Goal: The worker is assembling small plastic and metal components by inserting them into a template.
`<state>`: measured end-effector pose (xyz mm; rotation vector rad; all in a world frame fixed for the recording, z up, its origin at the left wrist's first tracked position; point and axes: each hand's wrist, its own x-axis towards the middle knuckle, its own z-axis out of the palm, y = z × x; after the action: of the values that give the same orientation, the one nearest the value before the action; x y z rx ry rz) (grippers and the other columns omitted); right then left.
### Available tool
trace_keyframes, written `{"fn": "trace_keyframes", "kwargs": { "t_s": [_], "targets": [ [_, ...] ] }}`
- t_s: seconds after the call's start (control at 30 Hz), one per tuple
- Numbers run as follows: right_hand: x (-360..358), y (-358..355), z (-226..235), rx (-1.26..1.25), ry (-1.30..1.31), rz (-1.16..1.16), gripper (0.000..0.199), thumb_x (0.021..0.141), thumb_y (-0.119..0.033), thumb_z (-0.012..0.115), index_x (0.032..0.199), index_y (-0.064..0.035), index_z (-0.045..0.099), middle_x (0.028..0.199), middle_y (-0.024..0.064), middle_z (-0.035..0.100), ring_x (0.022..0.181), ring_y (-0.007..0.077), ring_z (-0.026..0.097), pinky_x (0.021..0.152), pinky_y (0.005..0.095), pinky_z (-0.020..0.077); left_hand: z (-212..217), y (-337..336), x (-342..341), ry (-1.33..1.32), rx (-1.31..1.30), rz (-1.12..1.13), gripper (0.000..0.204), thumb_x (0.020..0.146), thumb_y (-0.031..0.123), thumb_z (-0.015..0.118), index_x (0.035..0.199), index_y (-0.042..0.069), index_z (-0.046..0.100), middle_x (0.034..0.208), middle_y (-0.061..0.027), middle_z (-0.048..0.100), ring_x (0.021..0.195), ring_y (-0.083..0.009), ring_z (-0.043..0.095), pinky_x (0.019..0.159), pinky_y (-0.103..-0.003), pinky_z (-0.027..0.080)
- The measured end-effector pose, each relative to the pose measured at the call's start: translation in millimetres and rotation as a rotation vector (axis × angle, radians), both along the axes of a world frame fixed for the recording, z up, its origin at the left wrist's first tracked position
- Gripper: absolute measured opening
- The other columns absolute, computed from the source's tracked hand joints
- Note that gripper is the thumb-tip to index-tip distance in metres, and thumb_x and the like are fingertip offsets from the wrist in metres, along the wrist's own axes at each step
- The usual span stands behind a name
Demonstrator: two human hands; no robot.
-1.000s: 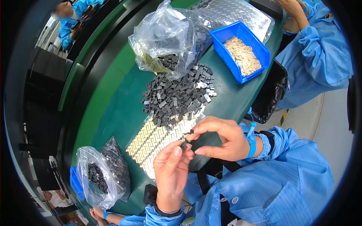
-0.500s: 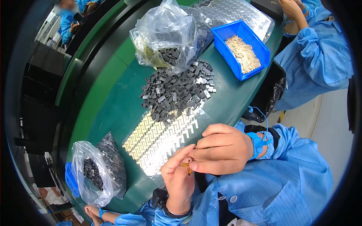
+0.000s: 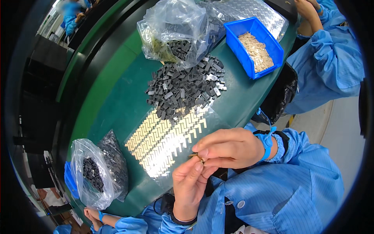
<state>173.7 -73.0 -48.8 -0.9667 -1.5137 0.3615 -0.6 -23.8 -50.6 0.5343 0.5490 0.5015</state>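
Observation:
My left hand (image 3: 189, 185) and my right hand (image 3: 235, 149) meet in front of my body, fingertips pinched together. Between them is a small amber-brown piece (image 3: 200, 157), mostly covered by the fingers, so its exact kind does not show. Just beyond my hands lies a sheet of cream L-shaped adhesive pieces (image 3: 156, 140), its near part shining with glare. A heap of small dark grey blocks (image 3: 185, 85) covers the far end of that sheet. My right wrist wears a blue strap (image 3: 267, 146) with a cord.
A clear bag (image 3: 171, 27) of dark blocks stands behind the heap. A blue bin (image 3: 253, 48) of beige scraps is at the far right. Another open bag (image 3: 91, 175) of dark blocks sits at left on the green table (image 3: 117, 101). Co-workers' blue sleeves (image 3: 327, 58) flank the table.
My left fingers have moved from lying along the amber-brown piece to a fingertip pinch. My right fingers have closed together around the piece. The whole view has shifted slightly.

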Motion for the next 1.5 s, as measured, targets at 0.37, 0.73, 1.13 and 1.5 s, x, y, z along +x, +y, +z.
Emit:
{"fn": "trace_keyframes", "kwargs": {
  "t_s": [0.37,0.73,1.13,1.5],
  "targets": [
    [-9.5,-1.1,-11.0,-0.172,0.396,0.083,0.031,0.077,0.000,0.066,0.105,0.0004,0.054,0.112,0.0187,0.052,0.087,0.0212,0.060,0.071,0.0325,0.0523,15.4,-9.8,10.9,0.199,0.263,0.203,0.028,0.085,0.000,0.055,0.111,-0.008,0.054,0.105,-0.0219,0.059,0.092,-0.0256,0.062,0.081,-0.036,0.053],
    [-34.7,-8.0,-12.5,-0.402,1.025,0.162,0.003,0.082,0.003,0.059,0.083,0.0038,0.056,0.104,0.0123,0.050,0.087,0.0140,0.055,0.072,0.0253,0.0500,5.3,-11.8,8.0,0.267,0.524,0.253,0.028,0.080,-0.011,0.057,0.107,-0.007,0.058,0.103,-0.0196,0.061,0.084,-0.0209,0.064,0.077,-0.029,0.052],
    [-32.9,-6.1,-17.6,-0.393,0.760,0.040,0.007,0.075,0.000,0.064,0.077,-0.0010,0.057,0.094,0.0073,0.056,0.084,0.0126,0.054,0.071,0.0250,0.0458,7.0,-10.5,4.8,0.345,0.637,0.209,0.027,0.080,-0.011,0.058,0.106,-0.008,0.058,0.100,-0.0153,0.060,0.084,-0.0173,0.062,0.076,-0.026,0.051],
    [-27.8,-5.9,-13.2,-0.377,0.602,-0.025,0.008,0.072,-0.001,0.065,0.073,-0.0015,0.057,0.090,0.0080,0.057,0.081,0.0156,0.056,0.071,0.0270,0.0451,7.1,-10.2,5.4,0.370,0.673,0.184,0.028,0.079,-0.011,0.058,0.107,-0.008,0.058,0.101,-0.0152,0.060,0.083,-0.0160,0.062,0.074,-0.024,0.051]
  ]
}}
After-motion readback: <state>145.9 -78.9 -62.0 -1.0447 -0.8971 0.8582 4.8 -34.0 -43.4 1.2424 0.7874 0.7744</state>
